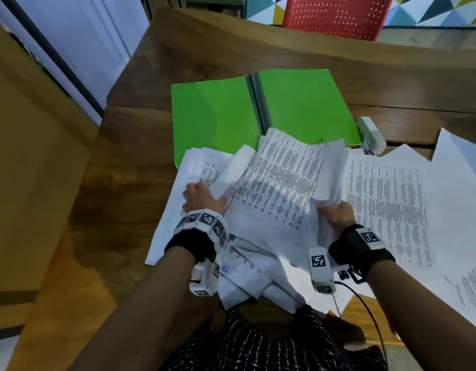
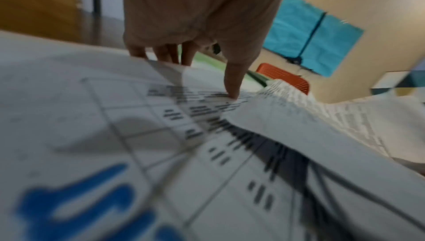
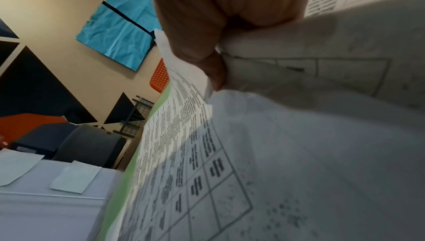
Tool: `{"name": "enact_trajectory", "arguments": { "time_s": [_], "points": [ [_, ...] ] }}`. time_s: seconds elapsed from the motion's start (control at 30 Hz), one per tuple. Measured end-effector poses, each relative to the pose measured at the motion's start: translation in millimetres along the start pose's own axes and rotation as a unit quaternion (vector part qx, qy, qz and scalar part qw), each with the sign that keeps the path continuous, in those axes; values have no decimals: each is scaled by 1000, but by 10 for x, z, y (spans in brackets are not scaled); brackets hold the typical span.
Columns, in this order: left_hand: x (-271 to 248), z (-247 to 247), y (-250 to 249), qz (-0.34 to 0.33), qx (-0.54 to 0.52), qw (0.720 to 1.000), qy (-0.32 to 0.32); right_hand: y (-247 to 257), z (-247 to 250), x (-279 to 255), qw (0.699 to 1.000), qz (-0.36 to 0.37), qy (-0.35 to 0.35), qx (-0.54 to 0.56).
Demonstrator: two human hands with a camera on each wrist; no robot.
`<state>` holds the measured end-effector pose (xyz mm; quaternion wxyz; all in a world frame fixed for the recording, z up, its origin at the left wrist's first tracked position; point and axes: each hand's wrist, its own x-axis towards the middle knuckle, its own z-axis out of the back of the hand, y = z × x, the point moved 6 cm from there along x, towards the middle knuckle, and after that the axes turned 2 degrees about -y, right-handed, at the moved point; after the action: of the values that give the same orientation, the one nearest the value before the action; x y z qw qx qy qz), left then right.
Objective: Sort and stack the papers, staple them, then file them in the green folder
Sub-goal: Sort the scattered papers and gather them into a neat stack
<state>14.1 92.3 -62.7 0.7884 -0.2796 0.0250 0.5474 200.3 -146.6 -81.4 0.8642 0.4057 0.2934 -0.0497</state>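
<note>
A bundle of printed papers rises bowed above the table, close in front of the open green folder. My left hand grips the bundle's left edge: the thumb presses on the print and the fingers curl behind the sheet edge. My right hand pinches the right edge, where the thumb clamps several sheets. More loose papers lie spread to the right and under my wrists. A white stapler sits at the folder's right edge.
The wooden table runs on behind the folder, with a red chair beyond its far edge. The table's left edge is near my left arm. A cable hangs from my right wrist over the near edge.
</note>
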Motion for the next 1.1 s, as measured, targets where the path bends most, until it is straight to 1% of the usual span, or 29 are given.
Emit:
{"name": "enact_trajectory", "arguments": {
  "time_s": [0.03,0.07,0.1,0.13,0.17,0.23,0.33,0.43,0.5,0.53,0.57,0.63,0.67,0.7,0.73,0.8,0.87,0.9,0.93,1.0,1.03,1.1],
  "points": [
    [28,-33,85,32,41,998,28,21,1,-24,1000,7,3,7],
    [36,-73,116,35,70,995,58,35,-11,-25,1000,19,9,3],
    [53,-118,106,16,80,993,81,59,-23,-24,999,35,14,-6],
    [61,-138,89,-5,74,992,99,73,-32,-10,999,44,23,-15],
    [73,-119,98,-12,55,992,111,90,-37,-19,998,51,29,-27],
    [186,16,205,4,12,995,102,119,-34,-36,996,64,40,-57],
    [371,272,476,46,-18,997,52,157,-19,-80,994,67,47,-73],
    [328,388,653,98,35,994,-7,156,-27,-66,993,77,34,-79],
    [206,367,645,118,41,992,-34,138,-94,-57,994,65,36,-75],
    [167,334,626,124,17,991,-36,111,-143,-37,995,57,40,-64],
    [145,297,604,133,-18,991,-20,88,-195,-21,996,56,48,-53],
    [155,234,565,141,-53,988,39,65,-279,-46,996,52,53,-41],
    [165,246,531,126,-42,989,65,67,-311,-86,997,46,58,-34],
    [178,298,479,99,-28,992,67,72,-344,-120,996,45,67,-26],
    [179,387,406,68,-14,997,43,71,-362,-154,997,38,71,-19],
    [141,690,201,19,12,999,-36,66,-386,-198,996,31,79,-8],
    [64,1079,-39,-23,35,992,-117,52,-379,-198,996,43,74,-23],
    [14,1301,-162,-46,27,986,-157,46,-383,-186,995,50,73,-38],
    [-32,1537,-280,-75,7,978,-195,42,-383,-173,995,54,70,-47],
    [-109,1977,-438,-133,-46,950,-279,40,-378,-157,994,59,68,-64],
    [-120,2144,-466,-147,-85,937,-305,56,-376,-167,993,66,68,-72],
    [-91,2333,-456,-164,-181,918,-312,99,-371,-205,990,82,76,-81]
  ]
}}
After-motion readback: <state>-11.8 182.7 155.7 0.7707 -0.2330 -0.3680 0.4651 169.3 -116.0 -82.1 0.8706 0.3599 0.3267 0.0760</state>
